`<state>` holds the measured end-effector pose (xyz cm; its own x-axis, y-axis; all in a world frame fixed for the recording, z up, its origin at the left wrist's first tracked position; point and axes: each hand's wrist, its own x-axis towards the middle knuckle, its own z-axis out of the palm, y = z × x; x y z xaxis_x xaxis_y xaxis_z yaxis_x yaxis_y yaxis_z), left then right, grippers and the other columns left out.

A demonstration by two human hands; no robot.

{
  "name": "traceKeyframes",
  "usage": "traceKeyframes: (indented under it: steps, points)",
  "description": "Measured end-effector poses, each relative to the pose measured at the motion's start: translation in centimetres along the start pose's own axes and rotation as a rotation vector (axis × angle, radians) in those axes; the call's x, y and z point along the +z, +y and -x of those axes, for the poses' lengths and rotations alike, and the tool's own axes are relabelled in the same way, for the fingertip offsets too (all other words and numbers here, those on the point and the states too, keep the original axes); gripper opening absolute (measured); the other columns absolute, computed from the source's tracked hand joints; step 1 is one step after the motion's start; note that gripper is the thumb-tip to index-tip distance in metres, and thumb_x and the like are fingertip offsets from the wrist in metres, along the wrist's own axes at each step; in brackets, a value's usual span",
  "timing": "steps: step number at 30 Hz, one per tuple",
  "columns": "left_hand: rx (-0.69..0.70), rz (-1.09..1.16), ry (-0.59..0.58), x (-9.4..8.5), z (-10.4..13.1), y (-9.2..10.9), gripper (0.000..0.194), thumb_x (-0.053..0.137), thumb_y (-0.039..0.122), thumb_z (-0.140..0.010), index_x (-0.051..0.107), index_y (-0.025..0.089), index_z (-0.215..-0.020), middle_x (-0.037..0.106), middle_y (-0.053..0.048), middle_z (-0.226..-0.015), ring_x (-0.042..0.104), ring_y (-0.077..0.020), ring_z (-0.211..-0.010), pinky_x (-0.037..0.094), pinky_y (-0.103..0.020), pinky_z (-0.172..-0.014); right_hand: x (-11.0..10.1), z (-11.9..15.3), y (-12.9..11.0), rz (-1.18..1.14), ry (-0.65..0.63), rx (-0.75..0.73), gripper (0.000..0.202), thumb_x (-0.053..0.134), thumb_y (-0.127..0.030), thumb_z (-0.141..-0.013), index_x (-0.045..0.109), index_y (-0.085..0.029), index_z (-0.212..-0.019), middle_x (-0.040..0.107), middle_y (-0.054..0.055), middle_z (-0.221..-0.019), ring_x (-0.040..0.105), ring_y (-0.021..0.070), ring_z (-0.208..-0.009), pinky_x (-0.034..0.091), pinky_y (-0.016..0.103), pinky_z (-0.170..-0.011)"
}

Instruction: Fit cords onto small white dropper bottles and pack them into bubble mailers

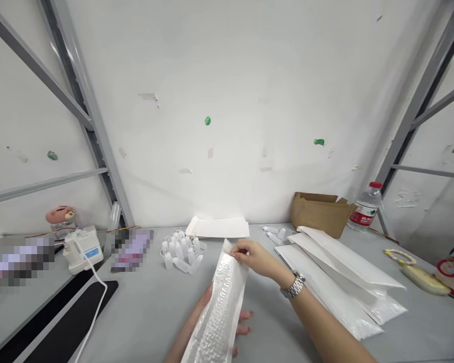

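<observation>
A long white bubble mailer (220, 307) stands tilted in front of me, its top end pointing to the wall. From behind and below, my left hand (243, 325) is wrapped round it, with fingertips showing past its right edge. My right hand (249, 254) pinches the mailer's top right corner between thumb and fingers; a metal-band watch sits on that wrist. Beyond the mailer, to the left, stands a cluster of small white squeeze bottles (181, 249), a few lying on their sides. Whether anything is inside the mailer is hidden.
More white mailers (336, 277) lie stacked at the right, near a few small bottles (274, 234). Behind them stand a brown cardboard box (320, 214) and a water bottle (365, 207). White paper (219, 228) lies by the wall. A power strip (83, 249) with a white cable is at left.
</observation>
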<state>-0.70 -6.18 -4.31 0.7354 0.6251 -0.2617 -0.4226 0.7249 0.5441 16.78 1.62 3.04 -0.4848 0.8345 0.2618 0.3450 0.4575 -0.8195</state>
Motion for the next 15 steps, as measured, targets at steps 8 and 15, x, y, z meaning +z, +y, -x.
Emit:
traceKeyframes:
  steps: [8,15]
  points:
    - [0.039,0.176,0.074,-0.1,-0.1,-0.3,0.061,0.048,0.063,-0.070,0.052,0.011,-0.102,0.065,-0.017,-0.096,0.063,-0.0254,-0.077,0.042,-0.033,-0.059,2.2,0.4,0.1,-0.127,-0.163,-0.034,0.046,0.039,-0.054,-0.082,0.043,-0.016,-0.055,0.038,-0.003,-0.059,0.035,0.0093,-0.056,0.030,0.022,-0.053]
    - [0.097,0.279,0.179,0.8,1.3,-0.8,0.071,0.053,0.045,-0.075,0.030,0.006,-0.130,0.057,-0.018,-0.116,0.056,-0.0310,-0.101,0.038,-0.048,-0.086,1.9,-0.6,1.1,0.048,0.019,-0.081,0.036,0.042,-0.045,-0.085,0.062,-0.017,-0.073,0.057,0.002,-0.078,0.051,0.0140,-0.073,0.039,0.024,-0.067]
